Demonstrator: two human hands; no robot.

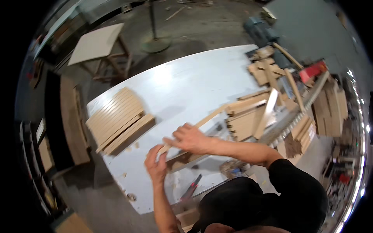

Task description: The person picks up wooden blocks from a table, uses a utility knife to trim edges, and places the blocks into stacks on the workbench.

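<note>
Head view has the left hand (156, 165) pinched around the near end of a long pale wooden strip (211, 115) above the white desk (175, 79), while the right hand (190, 139) lies blurred against it, so I cannot tell whether its fingers grip. As far as it can be judged, the closely set row of slats (114, 116) at the desk's left looks finished with, the strip is in progress, and the notched boards (246, 122) and jumbled offcuts (264, 72) at the right look unhandled. Beyond are a pale-topped stand (97, 42) and a grey workshop floor (202, 29).
</note>
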